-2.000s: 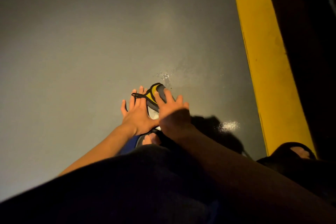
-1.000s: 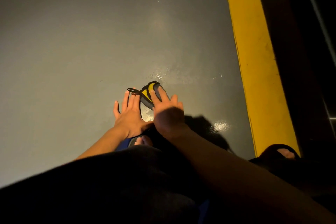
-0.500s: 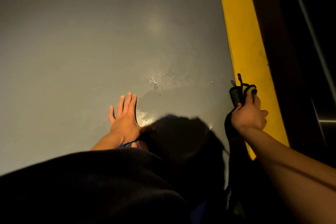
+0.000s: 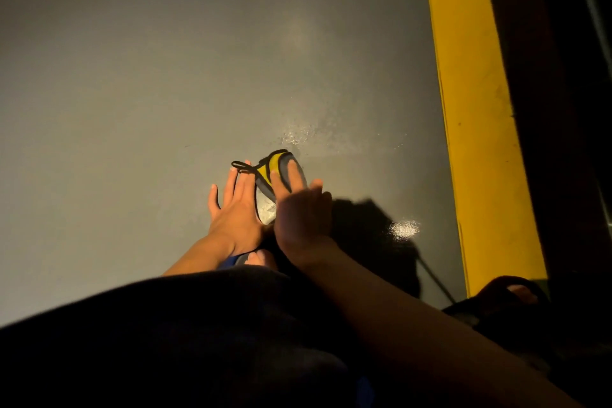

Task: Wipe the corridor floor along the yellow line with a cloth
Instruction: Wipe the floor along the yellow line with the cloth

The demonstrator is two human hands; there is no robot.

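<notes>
Cloth (image 4: 276, 172) is down on the grey floor (image 4: 116, 93), a small grey and yellow thing with black edging and a thin black loop (image 4: 240, 165) sticking out on its left end. Honestly only the far part of it shows, the rest sits under the two hands, so I can't tell its full shape or how big the piece really is.

Right hand (image 4: 303, 212) lies flat on top with straight fingers (image 4: 280, 180) pressing it onto the floor, not wrapped round it. Left hand (image 4: 233, 209) is also flat, fingers straight and spread a bit, lying just beside the cloth with the fingertips reaching the loop. Whether its edge is actually on the fabric is hard to say.

Lighting is dim and yellowish. Bottom of the frame is mostly a dark mass of clothing (image 4: 198, 341), no detail there. A bare toe or two (image 4: 261, 258) peeks out behind the wrists, on something blue I can't identify. Lower right, another foot in a dark sandal (image 4: 516, 295), cut off by shadow.

Floor is smooth and a bit shiny, with wet-looking speckles (image 4: 298, 136) just past the cloth and a bright glint (image 4: 404, 228) to the right. Yellow line (image 4: 470, 109) runs along the right side, well apart from the cloth, and past it everything goes near black.
</notes>
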